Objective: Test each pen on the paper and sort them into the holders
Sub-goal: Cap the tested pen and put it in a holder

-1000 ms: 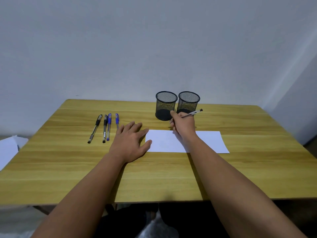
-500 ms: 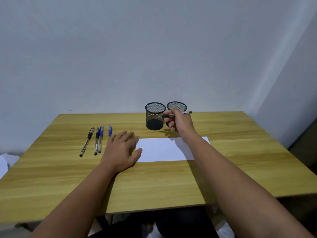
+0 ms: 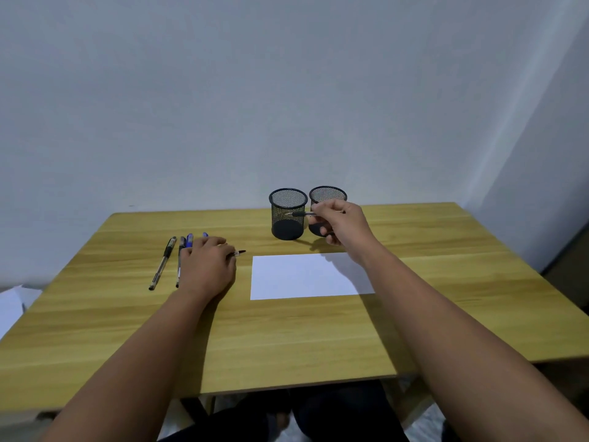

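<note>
At 12 o'clock on the wooden table [image 3: 287, 339], right hand [image 3: 342, 223] is raised, fingers curled round a pen [image 3: 302, 214] held roughly level, tip pointing left in front of the left mesh holder [image 3: 287, 214]. Right mesh holder [image 3: 327, 199] stands just beside the left one, mostly hidden behind the hand; whether the two touch can't be told. Pen not in either holder. White paper [image 3: 302, 277] lies flat at 6 o'clock from the holders, near them; right forearm crosses over its right corner. At 9 o'clock from the paper, left hand [image 3: 208, 266] rests palm down on the table, fingers bent over a small pen cap [image 3: 239, 252] whose dark red end sticks out toward the paper; how tight the grip is, can't tell. Under and left of that hand, a row of pens lying roughly parallel: black pen [image 3: 163, 262] outermost, dark pen [image 3: 180, 260] next, then two blue-capped pens [image 3: 190, 239], [image 3: 205, 234] mostly covered by the hand. Loose white sheets [image 3: 12, 301] off the table's left edge. Grey wall [image 3: 287, 90] behind.
</note>
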Motion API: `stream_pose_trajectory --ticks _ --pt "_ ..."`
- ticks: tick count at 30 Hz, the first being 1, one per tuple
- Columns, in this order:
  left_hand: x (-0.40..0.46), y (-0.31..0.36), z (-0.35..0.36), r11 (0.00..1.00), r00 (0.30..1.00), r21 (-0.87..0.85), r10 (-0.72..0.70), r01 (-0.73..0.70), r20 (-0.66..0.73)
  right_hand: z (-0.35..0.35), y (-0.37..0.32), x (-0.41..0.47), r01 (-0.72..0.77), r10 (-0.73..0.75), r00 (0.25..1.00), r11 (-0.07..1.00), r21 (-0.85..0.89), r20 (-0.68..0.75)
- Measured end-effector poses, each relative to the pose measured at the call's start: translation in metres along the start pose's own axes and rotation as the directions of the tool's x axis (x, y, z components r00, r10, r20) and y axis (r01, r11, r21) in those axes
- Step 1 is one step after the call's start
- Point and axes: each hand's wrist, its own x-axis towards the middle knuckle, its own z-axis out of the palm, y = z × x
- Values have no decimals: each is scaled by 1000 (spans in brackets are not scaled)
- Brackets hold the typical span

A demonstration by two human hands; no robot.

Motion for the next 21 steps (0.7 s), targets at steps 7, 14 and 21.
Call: stream_pose_trajectory --ticks 7,14,21 --pt "3 -4 -4 999 996 30 14 -11 -90 -6 7 -3 24 -17 997 995 -99 74" --pt "-10 12 -31 916 997 -397 27 -53 -70 -2 11 -7 68 -38 993 959 -277 113" --pt "-16 26 -52 868 992 -481 92 -122 -87 7 8 -18 130 -72 982 929 -347 175"
